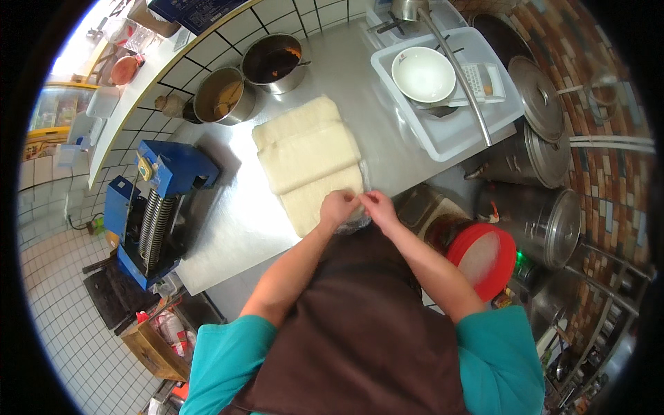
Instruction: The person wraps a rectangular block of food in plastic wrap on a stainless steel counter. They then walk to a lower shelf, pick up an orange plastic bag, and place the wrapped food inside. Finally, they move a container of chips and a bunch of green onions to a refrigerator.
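Pale yellow dough sheets (311, 161) lie in overlapping layers on a stainless steel worktop (373, 119). Clear plastic film (358, 224) shows crumpled along their near right edge. My left hand (340, 208) is over the near right corner of the dough, thumb and fingers pinched on the film. Close beside it, my right hand (380, 210) also pinches the film, just off the dough's edge. The fingertips of both hands almost meet, and they hide the exact spot they grip.
Left stands a blue machine with ribbed metal rollers (154, 228). Two steel pots (225, 96) with dark contents sit against the tiled wall. Far right, a plastic tub (446, 148) holds a white bowl (424, 75) and a grater (474, 83). A red container (500, 270) and lidded stockpots (539, 223) stand right.
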{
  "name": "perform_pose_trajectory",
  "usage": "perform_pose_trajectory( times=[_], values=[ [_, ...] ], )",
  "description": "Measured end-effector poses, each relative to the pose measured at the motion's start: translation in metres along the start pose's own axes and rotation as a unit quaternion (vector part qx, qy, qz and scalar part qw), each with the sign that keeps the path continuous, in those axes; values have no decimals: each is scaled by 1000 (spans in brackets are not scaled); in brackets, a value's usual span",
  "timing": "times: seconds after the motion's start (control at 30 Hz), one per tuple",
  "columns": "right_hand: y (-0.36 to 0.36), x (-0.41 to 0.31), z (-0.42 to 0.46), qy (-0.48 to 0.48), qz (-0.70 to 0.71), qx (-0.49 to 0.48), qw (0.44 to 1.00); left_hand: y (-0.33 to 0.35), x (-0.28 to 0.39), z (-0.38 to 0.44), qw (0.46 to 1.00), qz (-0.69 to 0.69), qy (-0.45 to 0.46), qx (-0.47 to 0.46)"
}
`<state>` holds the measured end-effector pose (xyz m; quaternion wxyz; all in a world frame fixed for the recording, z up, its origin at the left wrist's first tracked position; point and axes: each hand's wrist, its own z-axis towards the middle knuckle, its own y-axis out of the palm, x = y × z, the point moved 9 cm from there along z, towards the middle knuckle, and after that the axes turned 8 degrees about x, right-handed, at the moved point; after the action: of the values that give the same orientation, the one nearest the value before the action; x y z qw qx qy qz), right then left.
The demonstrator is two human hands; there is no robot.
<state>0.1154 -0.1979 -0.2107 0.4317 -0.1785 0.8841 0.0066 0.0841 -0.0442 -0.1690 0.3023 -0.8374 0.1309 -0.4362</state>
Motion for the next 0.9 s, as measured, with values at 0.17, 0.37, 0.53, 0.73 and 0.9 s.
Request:
perform_pose_trajectory(
  times=[0.17, 0.37, 0.53, 0.73, 0.9],
  values=[
    [-6, 2, 20, -71, -158, 59, 983, 5, -9, 1, 996, -74, -37, -28],
    [0, -26, 18, -83, -270, 16, 959, -4, -34, 2, 986, -113, -122, 15],
    [2, 22, 50, -107, -218, 14, 970, -16, -44, -1, 950, -231, -202, 62],
    [21, 11, 34, -149, -231, 9, 962, 9, -39, -1, 991, -100, -18, 86],
    [24, 0, 15, -114, -135, -18, 984, 28, -56, -6, 986, -152, -71, 14]
  ],
)
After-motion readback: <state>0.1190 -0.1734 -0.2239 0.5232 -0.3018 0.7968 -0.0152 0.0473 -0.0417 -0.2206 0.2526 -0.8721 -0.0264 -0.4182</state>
